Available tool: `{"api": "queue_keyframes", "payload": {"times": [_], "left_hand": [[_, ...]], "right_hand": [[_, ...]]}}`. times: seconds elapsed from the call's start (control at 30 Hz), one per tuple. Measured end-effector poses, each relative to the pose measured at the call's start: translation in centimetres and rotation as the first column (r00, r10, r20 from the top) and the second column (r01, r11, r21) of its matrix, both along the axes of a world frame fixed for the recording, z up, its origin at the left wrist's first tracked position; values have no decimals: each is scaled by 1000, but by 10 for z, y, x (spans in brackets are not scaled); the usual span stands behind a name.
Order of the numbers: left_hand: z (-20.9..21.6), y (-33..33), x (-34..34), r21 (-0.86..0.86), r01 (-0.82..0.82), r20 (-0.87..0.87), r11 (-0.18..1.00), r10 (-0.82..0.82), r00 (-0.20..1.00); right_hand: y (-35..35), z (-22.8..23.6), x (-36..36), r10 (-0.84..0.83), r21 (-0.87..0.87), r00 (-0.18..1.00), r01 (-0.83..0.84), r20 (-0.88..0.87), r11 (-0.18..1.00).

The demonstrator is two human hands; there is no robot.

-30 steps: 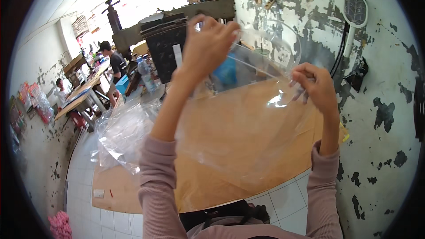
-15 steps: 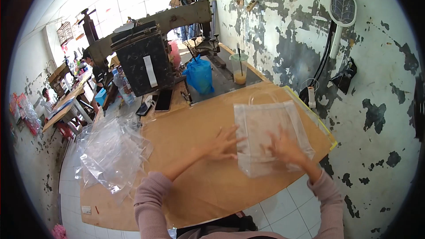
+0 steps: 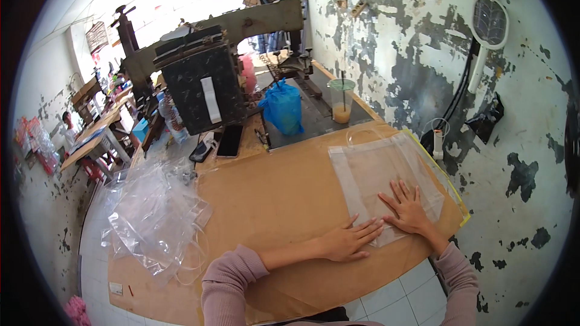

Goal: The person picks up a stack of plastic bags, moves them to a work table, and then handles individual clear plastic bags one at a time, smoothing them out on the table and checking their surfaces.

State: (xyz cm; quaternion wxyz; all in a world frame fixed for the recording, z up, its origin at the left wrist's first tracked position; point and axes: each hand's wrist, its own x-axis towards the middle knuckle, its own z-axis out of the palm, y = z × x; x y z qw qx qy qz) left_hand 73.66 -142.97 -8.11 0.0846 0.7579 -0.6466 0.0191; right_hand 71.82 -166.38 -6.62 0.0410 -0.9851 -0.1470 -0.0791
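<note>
A clear plastic bag with a loop handle at its far edge lies flat on the brown-covered table, toward the right. My right hand rests palm down on the bag's near right part, fingers spread. Flat across its near left corner lies my left hand, fingers stretched toward the right hand. Neither hand grips anything. On the table's left side, a loose pile of clear plastic bags spreads toward the edge.
Beyond the table stands a heavy press with a black block. Nearby are a blue plastic bag, a lidded drink cup and a black phone. A peeling wall borders the right, with a racket-shaped swatter hanging there.
Both hands have come down from a blurred sweep onto the bag's near part, the left moving right and nearer. The bag now looks flatter, and the view has shifted slightly.
</note>
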Motion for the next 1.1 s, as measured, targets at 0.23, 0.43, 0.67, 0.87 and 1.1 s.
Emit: {"api": "queue_keyframes", "payload": {"times": [0.23,0.43,0.67,0.87,1.1], "left_hand": [[-10,6,-1,-49,-21,-99,999,16,995],[-19,7,-12,-177,1,-121,984,-23,992],[-8,47,-18,-146,-121,-2,982,122,993],[5,100,6,-185,-143,110,972,165,980],[18,37,16,-343,-47,-43,938,35,998]], "right_hand": [[11,3,4,14,-22,1000,-15,-17,1000],[16,8,-1,41,-37,996,-45,-83,998],[10,11,-5,17,-28,999,-16,48,999],[35,17,-36,-174,353,860,-7,479,935],[79,-1,-102,-247,438,891,62,380,897]]}}
